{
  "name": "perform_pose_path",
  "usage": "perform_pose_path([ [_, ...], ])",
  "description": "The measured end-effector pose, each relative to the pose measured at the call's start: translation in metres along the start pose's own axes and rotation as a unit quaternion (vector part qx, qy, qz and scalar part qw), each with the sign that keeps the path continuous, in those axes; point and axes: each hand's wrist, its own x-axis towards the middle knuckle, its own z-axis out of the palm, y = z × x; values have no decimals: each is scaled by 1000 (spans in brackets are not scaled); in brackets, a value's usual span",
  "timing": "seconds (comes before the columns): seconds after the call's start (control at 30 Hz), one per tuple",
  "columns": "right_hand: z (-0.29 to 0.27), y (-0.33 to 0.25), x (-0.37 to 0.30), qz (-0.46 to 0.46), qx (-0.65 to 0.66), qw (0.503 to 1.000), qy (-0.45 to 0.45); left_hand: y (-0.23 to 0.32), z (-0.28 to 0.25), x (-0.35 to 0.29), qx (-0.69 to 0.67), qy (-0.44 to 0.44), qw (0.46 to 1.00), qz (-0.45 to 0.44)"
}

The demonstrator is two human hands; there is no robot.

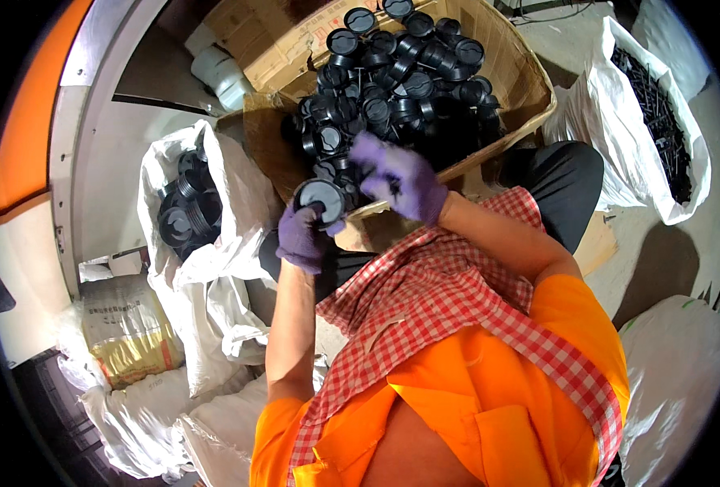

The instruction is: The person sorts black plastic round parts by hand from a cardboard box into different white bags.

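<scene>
My left hand (301,239), in a purple glove, grips a black round plastic cap (321,198) at the near left corner of the cardboard box (530,105). The cap's flat round face points up, with my thumb across its near edge. Just right of it, my gloved right hand (404,177) hovers above the box's near side. Its fingers look bent but are smeared by motion, so whether they hold anything is unclear. Beneath and beyond both hands, many similar black caps (404,85) lie heaped in the box.
Left of the box stands a white sack (242,187) with more black caps (188,207). At the right, another white sack (595,122) holds thin black plastic pieces (656,122). Stuffed bags (137,422) lie at the lower left, and a large white bag (676,381) at the lower right.
</scene>
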Motion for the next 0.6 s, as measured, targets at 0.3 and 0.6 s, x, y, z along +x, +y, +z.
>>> perform_pose_path([
  [0.3, 12, -19, 11, 222, -135, 885, -386, 5, 19, -40, 404, -21, 898, 174],
  [0.6, -3, -6, 15, 258, 541, 737, -313, 5, -23, -33, -80, -243, 951, 174],
])
